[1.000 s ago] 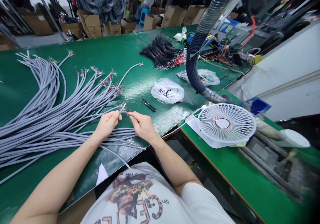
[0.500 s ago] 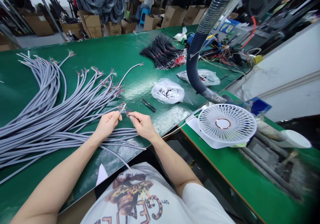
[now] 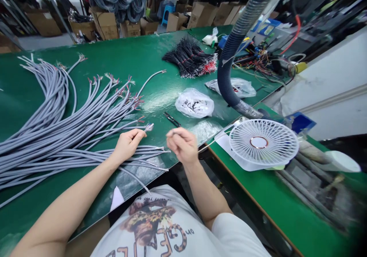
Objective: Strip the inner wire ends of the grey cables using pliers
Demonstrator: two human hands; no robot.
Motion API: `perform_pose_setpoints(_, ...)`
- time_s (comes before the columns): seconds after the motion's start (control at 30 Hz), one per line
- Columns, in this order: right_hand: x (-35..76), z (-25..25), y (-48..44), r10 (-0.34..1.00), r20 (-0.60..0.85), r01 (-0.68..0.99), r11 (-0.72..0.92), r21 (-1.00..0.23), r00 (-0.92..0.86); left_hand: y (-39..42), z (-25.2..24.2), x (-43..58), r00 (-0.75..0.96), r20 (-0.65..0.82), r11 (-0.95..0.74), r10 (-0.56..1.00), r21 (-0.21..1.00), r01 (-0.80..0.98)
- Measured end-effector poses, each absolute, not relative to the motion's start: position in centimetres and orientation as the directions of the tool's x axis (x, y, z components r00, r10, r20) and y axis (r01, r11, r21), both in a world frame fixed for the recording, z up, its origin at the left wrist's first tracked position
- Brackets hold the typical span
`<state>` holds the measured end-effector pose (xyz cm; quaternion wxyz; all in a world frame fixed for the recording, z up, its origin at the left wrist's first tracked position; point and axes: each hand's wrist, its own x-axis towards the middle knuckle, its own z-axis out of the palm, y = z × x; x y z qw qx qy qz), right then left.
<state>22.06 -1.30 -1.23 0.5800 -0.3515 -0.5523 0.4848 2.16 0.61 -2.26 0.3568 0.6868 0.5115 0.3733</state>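
My left hand point(image 3: 128, 142) is closed around a grey cable close to its stripped end point(image 3: 149, 127), where pale strands stick out past the fingertips. My right hand point(image 3: 182, 144) is raised to the right of that end, apart from it, with the fingers curled in. Whether anything sits between those fingers is too small to make out. Under and left of my hands lies a big bundle of grey cables point(image 3: 65, 134), many with bared red and white wires at their ends. A pair of small black thread snips point(image 3: 172, 119) rests just beyond my right hand.
A plastic bag point(image 3: 194, 103) with dark bits lies past the snips, and a bundle of black wires point(image 3: 190, 58) behind it. A ribbed hose point(image 3: 226, 73) hangs down at the right. A white fan point(image 3: 263, 144) stands by the table's right edge.
My right hand has moved right, away from the cable end, and its fingers have curled. The left hand still holds the cable, its end now more exposed.
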Motion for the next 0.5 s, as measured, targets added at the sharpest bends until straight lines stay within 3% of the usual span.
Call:
perform_pose_setpoints(0.07,23.5,-0.4,-1.9,0.942,0.334,-0.121,0.327,-0.937,-0.037,0.6,-2.6,2.3,0.205,0.181,-0.261,0.962,0.832,0.489)
perform_pose_setpoints(0.17,24.8,0.7,-1.8,0.914,0.376,0.198,0.402,-0.894,-0.154,0.5,-3.1,2.3,0.236,0.235,-0.328,0.943,0.774,0.541)
perform_pose_setpoints(0.3,25.2,0.5,-1.0,0.851,0.380,0.570,0.524,-0.633,-0.361,0.1,-3.4,2.1,0.330,0.323,-0.461,0.887,0.665,0.588)
perform_pose_setpoints(0.5,25.3,-0.5,-0.9,0.808,0.298,0.703,0.589,-0.399,-0.508,-0.1,-3.0,1.9,0.405,0.381,-0.556,0.831,0.556,0.618)
